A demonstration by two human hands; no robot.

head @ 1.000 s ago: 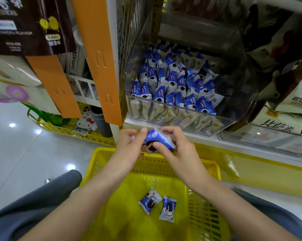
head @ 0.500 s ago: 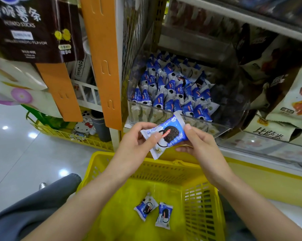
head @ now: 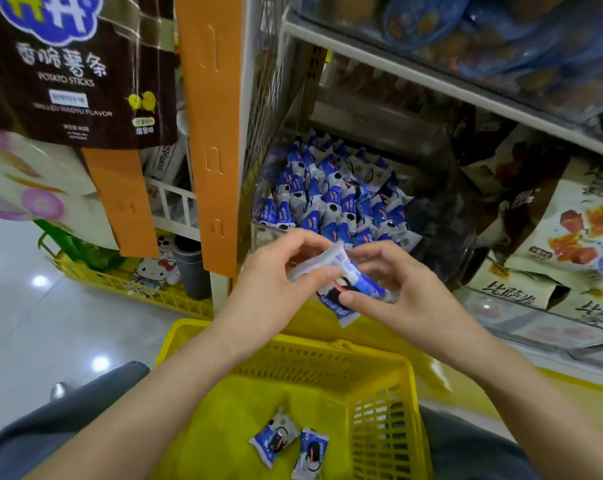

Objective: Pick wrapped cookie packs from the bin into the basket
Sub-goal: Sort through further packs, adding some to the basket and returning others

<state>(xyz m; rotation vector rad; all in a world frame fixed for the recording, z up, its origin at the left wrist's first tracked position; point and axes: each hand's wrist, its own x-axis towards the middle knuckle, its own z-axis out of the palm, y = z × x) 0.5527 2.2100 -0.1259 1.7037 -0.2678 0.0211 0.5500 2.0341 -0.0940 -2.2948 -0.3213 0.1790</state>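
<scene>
The basket (head: 293,344) is yellow plastic, smooth and a bit shiny, with little slots in its walls. The bin (head: 442,251) is clear, see-through plastic. The cookie pack (head: 345,285) above the basket has a thin, shiny, crinkly wrapper. The floor (head: 33,323) is smooth and glossy. The shelf side (head: 269,98) is metal wire mesh.

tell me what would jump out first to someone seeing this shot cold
The eye lands mid-frame, where the left hand and right hand pinch a blue-and-white cookie pack between them, above the yellow basket. Behind them, a clear bin on the shelf is heaped with matching packs. Two packs already lie on the basket floor at the bottom.
</scene>
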